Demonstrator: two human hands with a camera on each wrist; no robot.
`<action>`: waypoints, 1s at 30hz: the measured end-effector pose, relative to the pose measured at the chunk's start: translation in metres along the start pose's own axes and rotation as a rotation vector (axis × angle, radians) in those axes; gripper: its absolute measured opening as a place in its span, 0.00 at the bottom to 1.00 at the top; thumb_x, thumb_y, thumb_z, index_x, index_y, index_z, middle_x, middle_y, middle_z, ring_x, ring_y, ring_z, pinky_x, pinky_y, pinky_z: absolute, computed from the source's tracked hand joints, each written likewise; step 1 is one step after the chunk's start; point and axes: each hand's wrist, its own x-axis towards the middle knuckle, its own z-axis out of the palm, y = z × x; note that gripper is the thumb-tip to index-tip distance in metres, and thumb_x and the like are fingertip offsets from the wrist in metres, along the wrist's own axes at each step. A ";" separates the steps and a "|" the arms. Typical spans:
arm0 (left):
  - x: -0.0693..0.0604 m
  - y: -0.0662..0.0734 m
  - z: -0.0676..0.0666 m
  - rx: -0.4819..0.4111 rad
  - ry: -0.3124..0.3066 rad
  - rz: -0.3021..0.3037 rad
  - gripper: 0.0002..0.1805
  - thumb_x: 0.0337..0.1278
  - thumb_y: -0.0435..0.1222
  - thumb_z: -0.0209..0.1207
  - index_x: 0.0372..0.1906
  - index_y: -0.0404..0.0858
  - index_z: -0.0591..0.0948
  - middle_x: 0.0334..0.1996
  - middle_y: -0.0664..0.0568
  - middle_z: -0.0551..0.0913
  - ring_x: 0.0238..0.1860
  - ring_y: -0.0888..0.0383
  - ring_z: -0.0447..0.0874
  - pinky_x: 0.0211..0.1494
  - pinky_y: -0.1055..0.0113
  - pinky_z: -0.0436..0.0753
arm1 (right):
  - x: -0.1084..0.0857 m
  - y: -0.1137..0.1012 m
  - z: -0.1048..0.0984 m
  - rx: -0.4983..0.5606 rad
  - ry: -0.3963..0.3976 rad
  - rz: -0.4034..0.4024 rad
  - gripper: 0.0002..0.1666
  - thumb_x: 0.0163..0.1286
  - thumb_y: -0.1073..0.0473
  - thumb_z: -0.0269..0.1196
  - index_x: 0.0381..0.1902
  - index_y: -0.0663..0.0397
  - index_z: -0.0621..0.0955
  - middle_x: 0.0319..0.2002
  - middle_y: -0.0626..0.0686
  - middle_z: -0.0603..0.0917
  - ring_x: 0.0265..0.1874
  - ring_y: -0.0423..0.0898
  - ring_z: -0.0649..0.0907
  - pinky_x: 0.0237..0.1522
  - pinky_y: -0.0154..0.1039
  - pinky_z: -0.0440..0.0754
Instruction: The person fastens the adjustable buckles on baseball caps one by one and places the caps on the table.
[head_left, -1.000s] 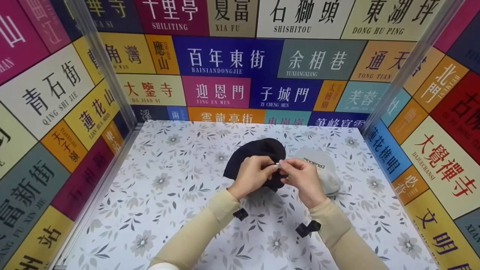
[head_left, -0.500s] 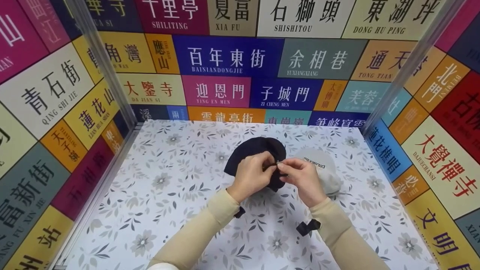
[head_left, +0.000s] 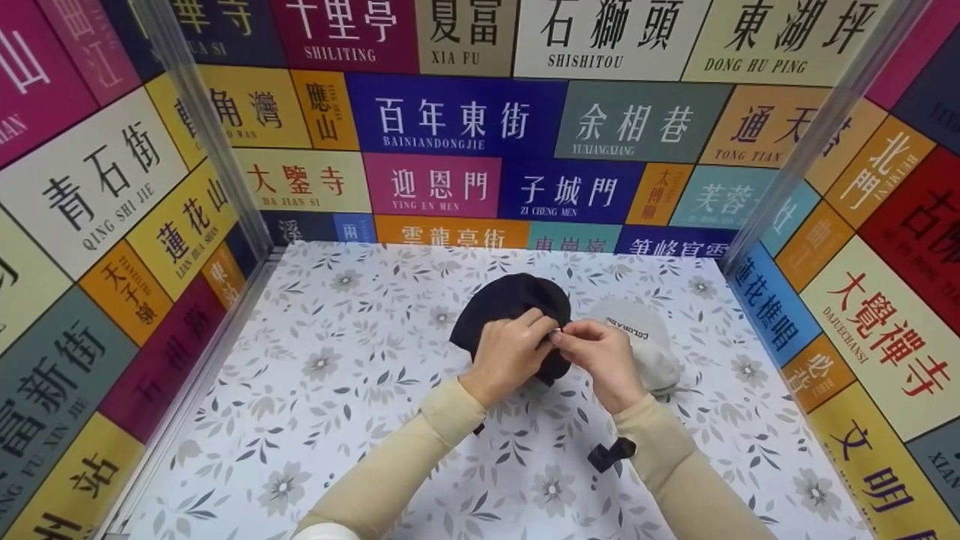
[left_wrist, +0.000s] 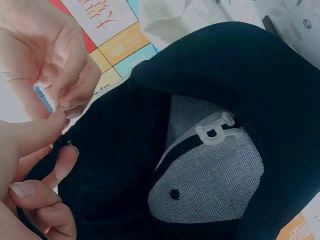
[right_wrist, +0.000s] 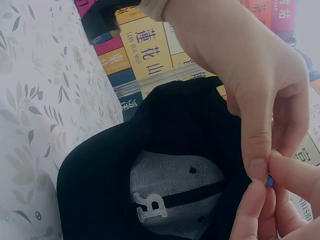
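Note:
A black baseball cap (head_left: 487, 315) lies on the table beneath both hands, its inside facing up. In the left wrist view, pale mesh lining (left_wrist: 215, 175) and the back of a white embroidered letter (left_wrist: 215, 132) show inside it. My left hand (head_left: 510, 354) pinches the cap's thin black strap (left_wrist: 39, 175) between thumb and fingers. Fingertip to fingertip with it, my right hand (head_left: 598, 356) pinches a small fastener at the strap's end, mostly hidden by the fingers. A glint of it shows between the thumbs in the right wrist view.
A light grey cap (head_left: 637, 319) with dark lettering rests just behind my right hand. The table (head_left: 322, 420) has a floral cover. Panels with printed signs (head_left: 450, 112) wall in the back and both sides, joined by metal corner posts (head_left: 217, 150).
Both hands stay at the strap. The left hand has rolled slightly over toward the right, and the right fingertips have shifted slightly at the fastener. The cap has barely moved.

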 end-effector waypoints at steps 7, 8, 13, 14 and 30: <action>0.002 -0.003 -0.001 0.028 0.027 0.060 0.01 0.59 0.37 0.67 0.35 0.48 0.86 0.29 0.59 0.79 0.16 0.59 0.72 0.19 0.64 0.74 | 0.001 0.004 -0.004 0.039 -0.064 0.026 0.10 0.57 0.68 0.75 0.33 0.64 0.83 0.34 0.56 0.84 0.33 0.46 0.84 0.41 0.39 0.85; 0.002 -0.003 -0.001 0.039 0.038 0.073 0.01 0.59 0.37 0.67 0.34 0.48 0.86 0.28 0.59 0.79 0.16 0.59 0.72 0.19 0.65 0.74 | 0.001 0.004 -0.004 0.058 -0.078 0.030 0.09 0.58 0.68 0.74 0.33 0.64 0.83 0.35 0.56 0.83 0.33 0.46 0.85 0.42 0.39 0.85; 0.001 -0.004 0.002 0.079 0.082 0.126 0.01 0.58 0.38 0.68 0.32 0.47 0.86 0.27 0.60 0.79 0.16 0.60 0.70 0.19 0.66 0.72 | 0.001 0.007 -0.007 0.160 -0.132 0.063 0.05 0.62 0.70 0.70 0.33 0.62 0.82 0.36 0.56 0.82 0.34 0.47 0.85 0.43 0.40 0.85; 0.000 -0.005 0.002 0.082 0.082 0.130 0.01 0.57 0.38 0.68 0.32 0.47 0.86 0.27 0.60 0.79 0.16 0.60 0.70 0.19 0.66 0.72 | 0.001 0.007 -0.008 0.180 -0.140 0.074 0.05 0.63 0.71 0.70 0.33 0.61 0.82 0.36 0.56 0.82 0.35 0.47 0.85 0.44 0.40 0.85; 0.000 -0.005 -0.005 0.062 0.030 0.122 0.02 0.53 0.35 0.68 0.32 0.45 0.85 0.27 0.57 0.80 0.17 0.59 0.73 0.20 0.65 0.74 | 0.000 0.006 -0.015 0.262 -0.138 0.110 0.06 0.63 0.71 0.69 0.34 0.62 0.81 0.38 0.57 0.84 0.41 0.49 0.87 0.53 0.45 0.82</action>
